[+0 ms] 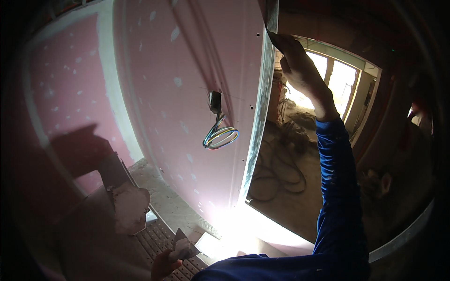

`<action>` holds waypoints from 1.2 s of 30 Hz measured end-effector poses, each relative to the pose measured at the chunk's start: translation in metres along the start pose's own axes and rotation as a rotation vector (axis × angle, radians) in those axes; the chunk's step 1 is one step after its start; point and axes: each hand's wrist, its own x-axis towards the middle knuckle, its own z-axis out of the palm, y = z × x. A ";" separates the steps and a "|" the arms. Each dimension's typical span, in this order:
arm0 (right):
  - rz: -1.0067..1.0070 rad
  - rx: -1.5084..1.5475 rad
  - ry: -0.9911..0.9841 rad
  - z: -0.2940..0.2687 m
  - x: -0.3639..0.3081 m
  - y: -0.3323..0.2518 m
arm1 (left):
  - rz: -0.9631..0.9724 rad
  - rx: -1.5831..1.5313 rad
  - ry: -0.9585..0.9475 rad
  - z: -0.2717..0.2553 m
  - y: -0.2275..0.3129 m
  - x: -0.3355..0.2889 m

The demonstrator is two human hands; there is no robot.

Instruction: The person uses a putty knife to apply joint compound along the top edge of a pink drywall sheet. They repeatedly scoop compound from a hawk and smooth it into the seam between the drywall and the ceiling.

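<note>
Currently right hand (302, 70) at metal edge (260, 136) beside opening (295, 206); left (165, 265) holds scraper (187, 249).

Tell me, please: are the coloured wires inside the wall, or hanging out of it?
Hanging out: the wires come from the dark opening in the pink wall and make a loose loop below it.

We're looking out from the person's head, through the left of two side-by-side fisheye cameras, and the lens is facing the pink wall (180, 110) while dipping toward the floor (295, 220). Straight edges are bowing toward a dark rim. Up closest, the blue sleeve (335, 187) is running in from the lower edge; the wall is standing beyond it, and the bright window (342, 84) is sitting well behind, upper right.
</note>
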 end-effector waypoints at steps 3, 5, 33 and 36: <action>0.071 -0.039 -0.034 0.002 0.001 -0.010 | -0.230 -0.330 -0.112 0.000 -0.008 -0.004; -0.015 -0.047 0.049 0.005 0.002 -0.016 | -0.205 -0.045 -0.032 0.005 -0.024 -0.009; 0.242 0.116 -0.026 0.054 -0.112 -0.102 | 0.484 0.456 -0.071 -0.033 -0.107 -0.037; 0.320 0.093 -0.023 0.046 -0.133 -0.111 | 1.000 0.508 -0.135 -0.030 -0.113 -0.014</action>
